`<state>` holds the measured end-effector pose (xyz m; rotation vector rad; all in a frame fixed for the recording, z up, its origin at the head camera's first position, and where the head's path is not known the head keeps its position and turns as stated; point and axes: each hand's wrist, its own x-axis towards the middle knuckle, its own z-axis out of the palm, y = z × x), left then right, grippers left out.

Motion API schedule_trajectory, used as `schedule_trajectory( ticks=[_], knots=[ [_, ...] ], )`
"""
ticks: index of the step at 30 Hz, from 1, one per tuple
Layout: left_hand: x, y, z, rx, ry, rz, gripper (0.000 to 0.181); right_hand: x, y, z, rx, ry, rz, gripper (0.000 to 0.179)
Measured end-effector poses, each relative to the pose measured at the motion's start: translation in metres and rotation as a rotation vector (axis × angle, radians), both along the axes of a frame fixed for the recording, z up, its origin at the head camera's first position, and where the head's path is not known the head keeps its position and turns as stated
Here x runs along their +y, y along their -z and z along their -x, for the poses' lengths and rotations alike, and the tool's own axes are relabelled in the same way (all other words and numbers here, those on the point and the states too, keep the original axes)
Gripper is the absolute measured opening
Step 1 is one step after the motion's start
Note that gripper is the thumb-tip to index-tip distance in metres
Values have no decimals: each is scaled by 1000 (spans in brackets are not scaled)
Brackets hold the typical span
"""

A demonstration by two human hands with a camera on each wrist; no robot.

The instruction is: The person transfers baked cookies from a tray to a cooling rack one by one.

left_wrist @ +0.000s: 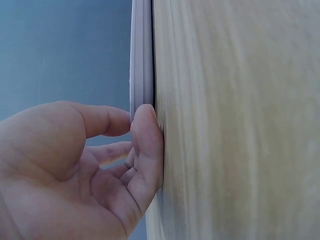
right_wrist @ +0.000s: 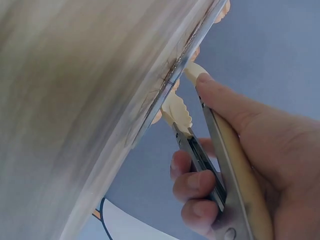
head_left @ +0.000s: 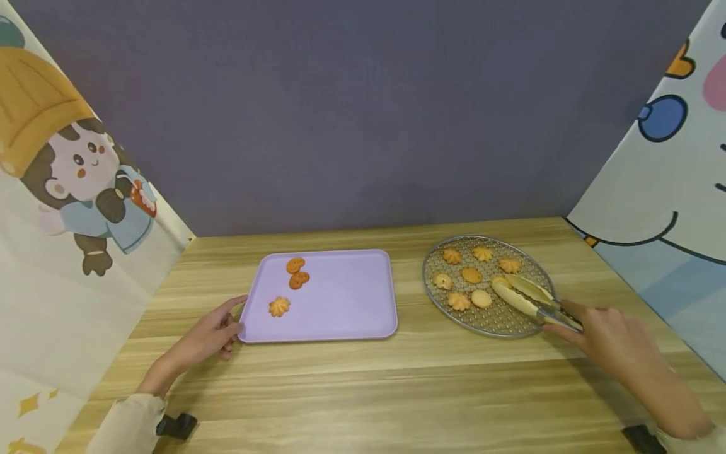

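Observation:
My left hand [head_left: 212, 331] is at the left edge of a lilac tray [head_left: 346, 296], thumb and fingers pinching its rim [left_wrist: 141, 65] in the left wrist view. On the tray lie two brown pretzel-like cookies [head_left: 299, 280] and one flower-shaped cookie [head_left: 279, 306]. My right hand [head_left: 615, 340] grips metal tongs with cream tips [head_left: 518, 299]. Parted over a round wire rack [head_left: 501, 325], the tips have a golden cookie [head_left: 501, 281] between them. Several other cookies sit on the rack, among them a plain round one [head_left: 481, 298] and a flower-shaped one [head_left: 459, 301].
Both the tray and the rack rest on a wood-grain table [head_left: 363, 391]. A dark grey panel [head_left: 363, 113] rises behind it, with cartoon-printed walls [head_left: 45, 265] on the left and right. Bare wood separates the tray from the rack.

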<state>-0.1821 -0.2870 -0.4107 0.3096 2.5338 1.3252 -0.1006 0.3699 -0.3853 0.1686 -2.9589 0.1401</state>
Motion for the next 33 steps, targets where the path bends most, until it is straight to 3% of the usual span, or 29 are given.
schedule_trajectory(
  ticks=[13,25,33],
  knots=[
    [1,0,0,-1,1,4,63,-3,-2,-5,24,21,22,71],
    [2,-2,-2,-1,-3,15,62,-15,-8,-12,170,3,-13,61],
    [2,-2,-1,14,-1,23,61,-30,-16,-11,127,-25,2,65]
  ],
)
